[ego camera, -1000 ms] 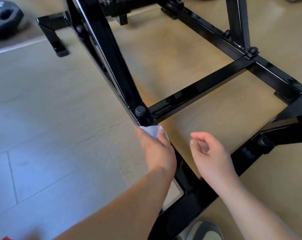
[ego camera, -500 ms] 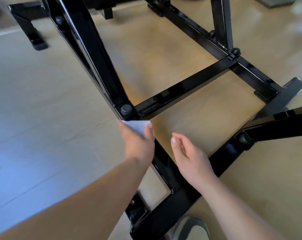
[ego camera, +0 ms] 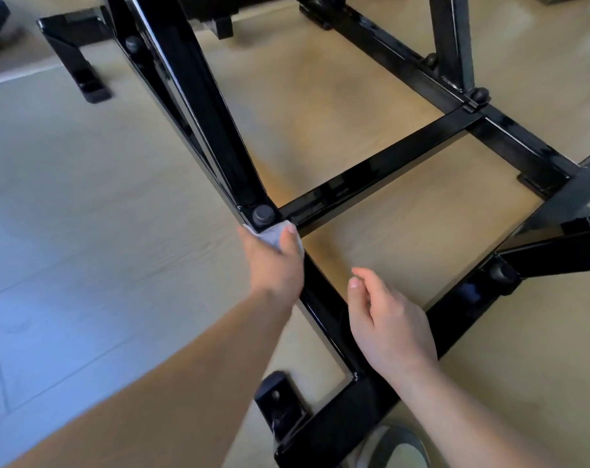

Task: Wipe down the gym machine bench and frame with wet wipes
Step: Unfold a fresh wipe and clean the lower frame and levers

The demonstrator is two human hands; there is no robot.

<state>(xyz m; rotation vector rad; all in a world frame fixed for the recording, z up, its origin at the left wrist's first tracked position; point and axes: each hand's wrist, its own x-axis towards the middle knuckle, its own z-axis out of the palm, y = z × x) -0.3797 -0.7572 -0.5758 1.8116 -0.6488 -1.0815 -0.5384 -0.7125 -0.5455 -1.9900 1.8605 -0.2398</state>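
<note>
My left hand (ego camera: 276, 265) grips the wet wipe (ego camera: 272, 236) against the frame (ego camera: 371, 177) rail, and my fingers hide most of the wipe. My right hand (ego camera: 391, 329) hovers beside it, fingers loosely curled and holding nothing.

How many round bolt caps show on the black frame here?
5 bolt caps: one just above the wipe, one high on the left upright, two at the right upright's base, one on the near right bar. Others may be hidden.

Wipe (ego camera: 274, 238) on frame (ego camera: 371, 173) joint, under left hand (ego camera: 276, 265)
</note>
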